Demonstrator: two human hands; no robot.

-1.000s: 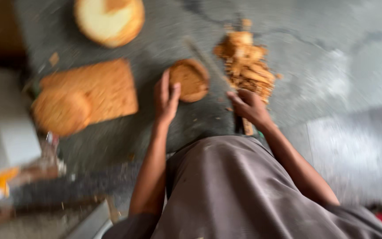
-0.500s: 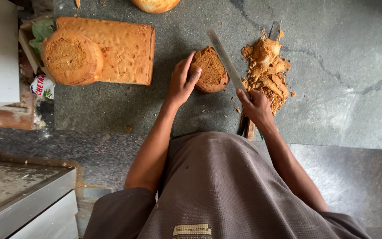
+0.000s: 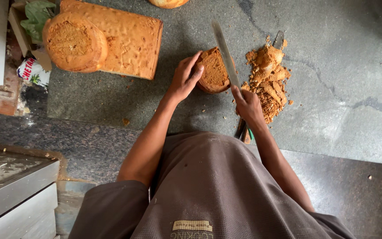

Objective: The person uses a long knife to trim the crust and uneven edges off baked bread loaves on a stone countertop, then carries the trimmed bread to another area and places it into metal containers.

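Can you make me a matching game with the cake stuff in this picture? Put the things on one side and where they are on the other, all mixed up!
Things:
1. small round cake
2. long knife
3. pile of crumbs
4. big rectangular cake

Places:
A. top left of the counter, a round cake on it
B. right of the knife blade
C. under the left hand
D. gripped by the right hand

Pairs: 1-C, 2-D, 3-B, 4-A

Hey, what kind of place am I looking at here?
Likely a bakery or cake workshop: a long knife trims a small round cake on a stone counter, beside a crumb pile and a rectangular sponge slab.
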